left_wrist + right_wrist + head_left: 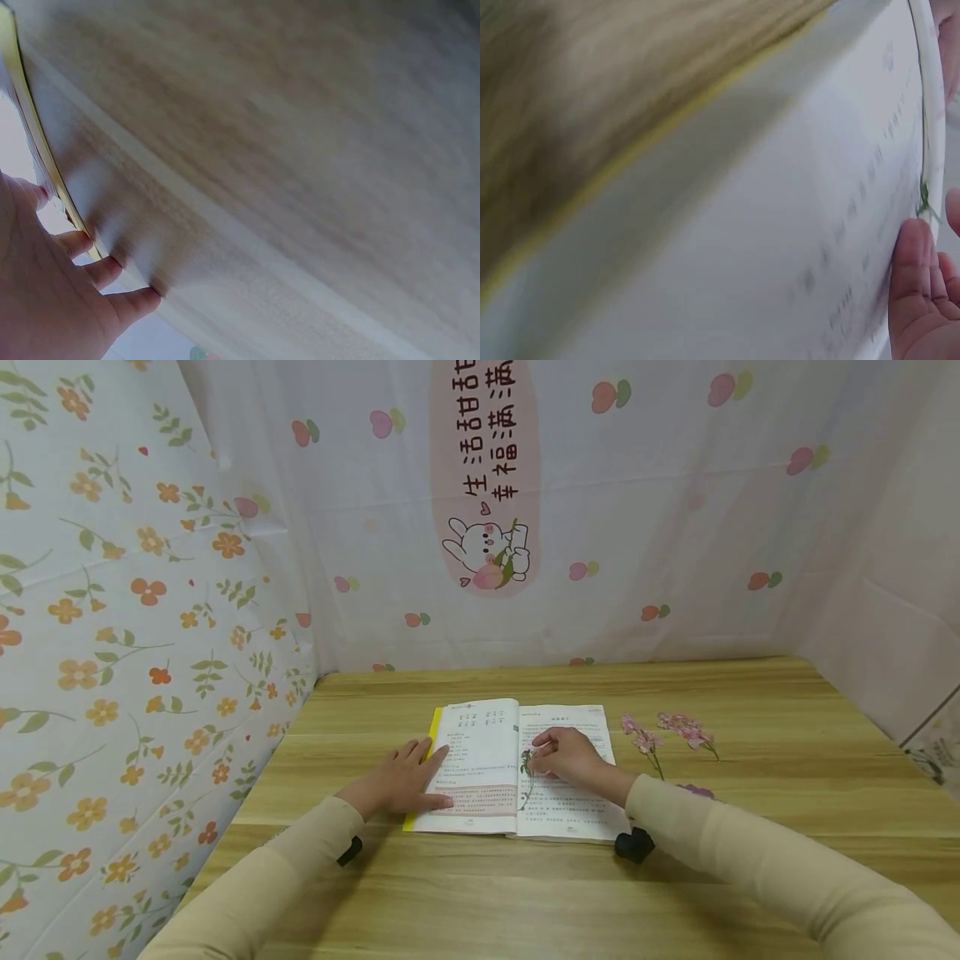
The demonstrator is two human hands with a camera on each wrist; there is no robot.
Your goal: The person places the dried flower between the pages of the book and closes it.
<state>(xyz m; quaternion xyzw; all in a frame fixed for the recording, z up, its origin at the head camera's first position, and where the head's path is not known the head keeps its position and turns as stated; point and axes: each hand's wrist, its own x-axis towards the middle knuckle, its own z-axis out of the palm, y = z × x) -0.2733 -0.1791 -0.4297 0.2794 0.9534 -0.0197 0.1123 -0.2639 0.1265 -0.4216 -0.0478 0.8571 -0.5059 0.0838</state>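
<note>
1. L hand (401, 778): fingers spread over book's (487, 747) left edge.
2. R hand (572, 760) at sprig (524, 764), right pg nr gutter; can't tell if pinching.
3. Sprig prob. v. light, limp, fragile; best held gently by stem (529, 794).

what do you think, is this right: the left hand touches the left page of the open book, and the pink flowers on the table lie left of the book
Not quite: the pink flowers on the table lie right of the open book, as the head view shows. The left hand does touch the left page.
</note>
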